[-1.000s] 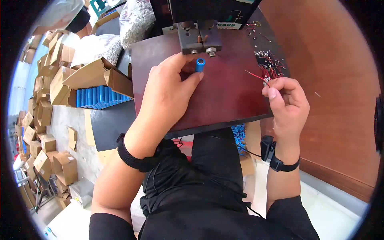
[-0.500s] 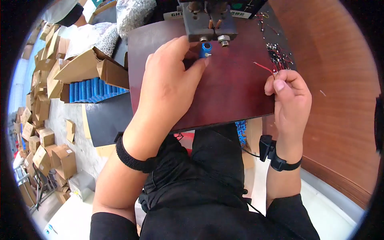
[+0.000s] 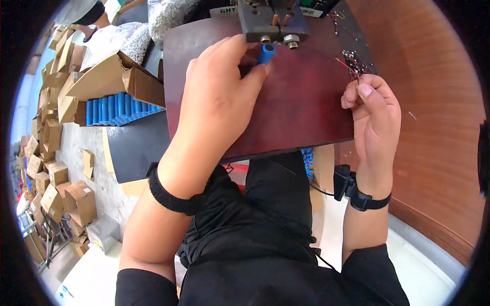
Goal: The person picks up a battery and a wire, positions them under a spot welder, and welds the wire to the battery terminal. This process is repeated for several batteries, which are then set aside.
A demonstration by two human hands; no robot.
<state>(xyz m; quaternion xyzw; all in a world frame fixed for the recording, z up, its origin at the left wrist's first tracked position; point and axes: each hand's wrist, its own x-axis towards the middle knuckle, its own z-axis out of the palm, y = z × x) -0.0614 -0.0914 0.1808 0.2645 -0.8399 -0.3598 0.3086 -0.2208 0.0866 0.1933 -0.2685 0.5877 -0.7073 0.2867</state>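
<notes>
Just below the machine head (image 3: 270,28), my left hand (image 3: 217,89) grips a blue cylindrical battery cell (image 3: 265,55) between thumb and fingers. The cell is tilted, its dark round end turned up toward me; its lower part is hidden by the hand. My right hand (image 3: 375,104) pinches a thin red wire (image 3: 347,66) between thumb and forefinger, above the board's right side. The wire's free end points up and to the left, apart from the cell.
Two copper pins (image 3: 276,20) and a bolt (image 3: 291,42) are on the machine head. Loose wires (image 3: 356,57) lie at the dark red board's (image 3: 301,112) far right. At left stands an open cardboard box (image 3: 133,92) of blue cells, with bagged white pieces (image 3: 120,46) behind.
The cell has turned in my left hand; a small pale tab seen at its end earlier no longer shows. My right hand has moved slightly farther away and right with the wire.
</notes>
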